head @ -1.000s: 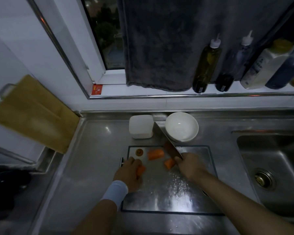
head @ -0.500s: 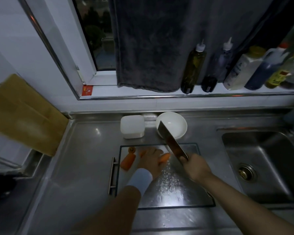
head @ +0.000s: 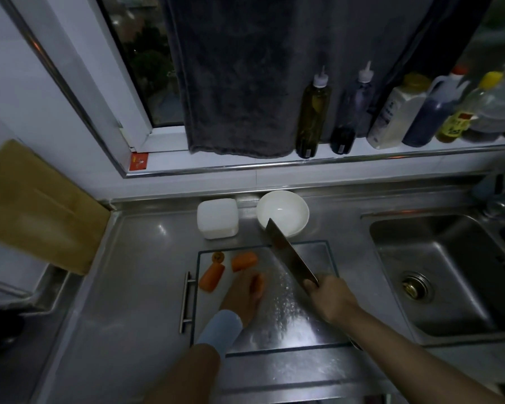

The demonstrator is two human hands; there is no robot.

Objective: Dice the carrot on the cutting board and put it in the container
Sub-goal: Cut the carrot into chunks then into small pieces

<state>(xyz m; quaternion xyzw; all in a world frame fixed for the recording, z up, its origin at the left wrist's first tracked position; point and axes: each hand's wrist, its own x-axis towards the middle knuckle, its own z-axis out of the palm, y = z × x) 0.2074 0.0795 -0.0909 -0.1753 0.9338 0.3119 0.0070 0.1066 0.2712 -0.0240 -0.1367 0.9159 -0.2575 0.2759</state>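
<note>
A steel cutting board (head: 312,322) lies on the counter, wet with droplets. On its far left lie a carrot end slice (head: 218,256) and two carrot chunks (head: 244,261) (head: 212,277). My left hand (head: 241,295), a pale wristband on its wrist, holds a third carrot piece (head: 257,284) down on the board. My right hand (head: 331,298) grips the handle of a cleaver (head: 289,258), whose blade points up and away toward a white bowl (head: 283,211). A white square container (head: 217,217) stands left of the bowl.
A sink basin (head: 449,275) with a drain lies to the right. Several bottles (head: 314,112) stand on the window ledge under a hanging grey towel (head: 239,77). A brown wooden board (head: 38,208) leans at the left wall. The board's handle (head: 187,301) sticks out left.
My left hand has drawn a carrot piece back toward the near middle of the board. The cleaver has lifted off the carrot and now angles toward the bowl.
</note>
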